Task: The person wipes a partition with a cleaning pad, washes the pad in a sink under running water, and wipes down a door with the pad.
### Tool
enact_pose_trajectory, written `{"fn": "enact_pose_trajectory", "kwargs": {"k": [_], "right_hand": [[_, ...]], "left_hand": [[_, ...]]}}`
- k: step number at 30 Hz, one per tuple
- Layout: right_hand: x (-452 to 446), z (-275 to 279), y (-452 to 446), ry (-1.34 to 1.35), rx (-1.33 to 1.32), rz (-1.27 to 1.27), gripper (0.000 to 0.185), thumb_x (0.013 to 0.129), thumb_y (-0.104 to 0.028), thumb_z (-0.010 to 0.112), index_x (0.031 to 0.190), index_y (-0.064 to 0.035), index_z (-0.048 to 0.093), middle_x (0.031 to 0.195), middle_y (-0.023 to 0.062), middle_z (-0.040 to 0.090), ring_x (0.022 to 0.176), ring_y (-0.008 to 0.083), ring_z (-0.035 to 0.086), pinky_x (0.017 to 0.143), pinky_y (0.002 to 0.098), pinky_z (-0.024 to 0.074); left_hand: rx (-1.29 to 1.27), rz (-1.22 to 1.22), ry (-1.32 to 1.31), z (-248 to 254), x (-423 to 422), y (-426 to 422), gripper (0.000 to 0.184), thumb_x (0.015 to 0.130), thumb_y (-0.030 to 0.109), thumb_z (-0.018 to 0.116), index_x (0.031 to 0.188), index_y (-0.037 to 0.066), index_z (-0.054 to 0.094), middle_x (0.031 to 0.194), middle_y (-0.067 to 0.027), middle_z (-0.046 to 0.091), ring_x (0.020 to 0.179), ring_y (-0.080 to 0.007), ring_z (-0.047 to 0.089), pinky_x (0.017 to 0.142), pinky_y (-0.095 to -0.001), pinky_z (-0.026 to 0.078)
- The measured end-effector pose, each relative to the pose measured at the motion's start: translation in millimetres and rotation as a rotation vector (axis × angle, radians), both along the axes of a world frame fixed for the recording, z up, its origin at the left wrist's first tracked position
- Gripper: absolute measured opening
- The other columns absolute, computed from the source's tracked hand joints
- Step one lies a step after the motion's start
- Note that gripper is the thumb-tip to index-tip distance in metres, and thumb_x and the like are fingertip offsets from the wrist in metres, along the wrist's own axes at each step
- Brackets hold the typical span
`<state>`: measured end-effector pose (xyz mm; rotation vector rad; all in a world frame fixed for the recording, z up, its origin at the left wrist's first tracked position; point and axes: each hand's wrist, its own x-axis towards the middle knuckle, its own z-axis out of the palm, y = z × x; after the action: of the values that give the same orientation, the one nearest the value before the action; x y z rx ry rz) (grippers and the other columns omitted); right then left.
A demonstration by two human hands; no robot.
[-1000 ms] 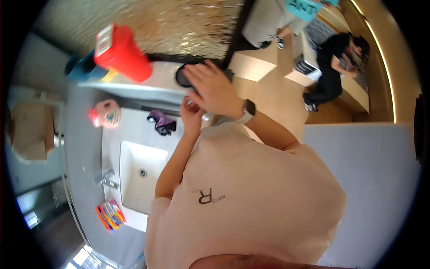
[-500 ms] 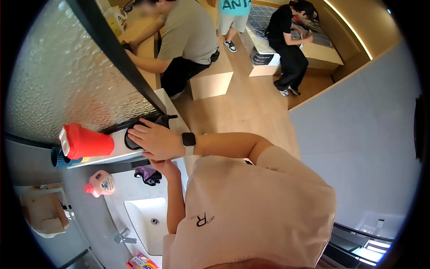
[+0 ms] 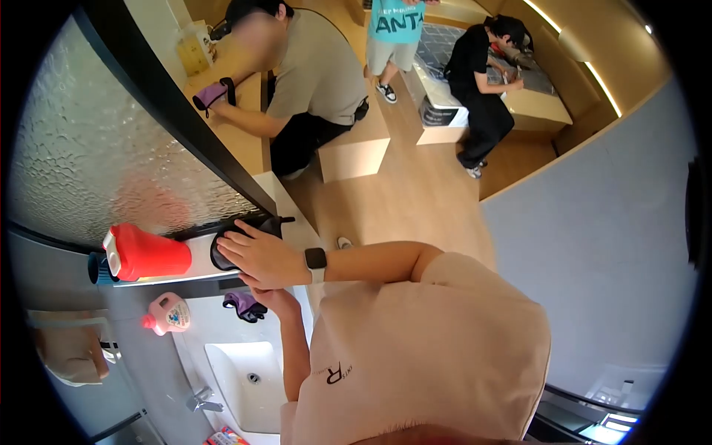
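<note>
My right hand [image 3: 263, 256], with a watch on its wrist, lies flat with fingers spread on a dark, flat fabric item [image 3: 226, 252] on the white ledge. A small black strap end [image 3: 287, 219] sticks out beyond the item. My left hand [image 3: 276, 298] is just below, at the ledge's edge, its fingers bent and partly hidden under my right hand; what they hold, if anything, does not show. Beside the dark item lies a red container with a white lid [image 3: 152, 254]. Below the ledge, a crumpled purple and black fabric item [image 3: 245, 305] lies by the sink.
A pink bottle [image 3: 169, 313], a tap [image 3: 204, 400] and a white sink [image 3: 245, 356] are below the ledge. A textured glass partition [image 3: 111, 141] stands behind it. One person [image 3: 315, 74] sits at a desk, another [image 3: 478, 81] on a bed, and a third [image 3: 393, 44] stands between.
The view has shifted slightly, so the room sits lower. A purple and black item now shows at the seated person's hands. My hands stay in the same place on the ledge.
</note>
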<state>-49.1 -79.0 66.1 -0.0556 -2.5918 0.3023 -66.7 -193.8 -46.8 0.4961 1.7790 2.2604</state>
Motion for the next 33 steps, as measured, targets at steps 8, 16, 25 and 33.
{"fn": "enact_pose_trajectory", "kwargs": {"k": [8,16,25,33], "right_hand": [[9.2,14.4,24.0,-0.033,-0.032,0.277,0.060,0.080,-0.033,0.072,0.131,-0.0049,0.059,0.143,0.0189,0.053,0.137,0.0366,0.047,0.117,0.0541,0.0311],[-5.3,17.8,14.4,-0.063,0.007,0.242,0.044,0.091,-0.014,0.062,0.132,0.0005,0.056,0.139,0.0210,0.054,0.134,0.0372,0.048,0.114,0.0483,0.0370],[-24.6,10.5,-6.4,0.059,0.028,0.177,0.042,0.090,-0.018,0.061,0.131,-0.0065,0.060,0.136,0.0207,0.055,0.129,0.0394,0.051,0.111,0.0515,0.0390],[-10.9,3.9,-8.2,0.060,0.000,0.149,0.045,0.089,-0.015,0.063,0.134,-0.0098,0.059,0.138,0.0174,0.056,0.131,0.0375,0.051,0.109,0.0471,0.0431]], "left_hand": [[0.224,0.019,-0.092,-12.5,-12.3,-27.6,0.026,0.090,-0.003,0.071,0.094,0.010,0.049,0.091,0.0009,0.057,0.085,-0.0101,0.055,0.077,-0.0253,0.048],[0.066,0.346,0.341,73.5,-94.1,-69.9,0.012,0.099,0.003,0.061,0.100,0.006,0.050,0.091,-0.0057,0.063,0.081,-0.0123,0.058,0.072,-0.0272,0.045],[-0.158,0.564,0.855,150.0,-171.7,-15.8,0.098,0.068,0.020,0.092,0.143,-0.005,0.034,0.135,-0.0209,0.048,0.118,-0.0325,0.054,0.102,-0.0409,0.045],[-0.191,0.629,0.840,144.6,-179.5,-7.1,0.100,0.064,0.023,0.093,0.142,-0.003,0.037,0.125,-0.0224,0.060,0.114,-0.0346,0.061,0.099,-0.0422,0.048]]}}
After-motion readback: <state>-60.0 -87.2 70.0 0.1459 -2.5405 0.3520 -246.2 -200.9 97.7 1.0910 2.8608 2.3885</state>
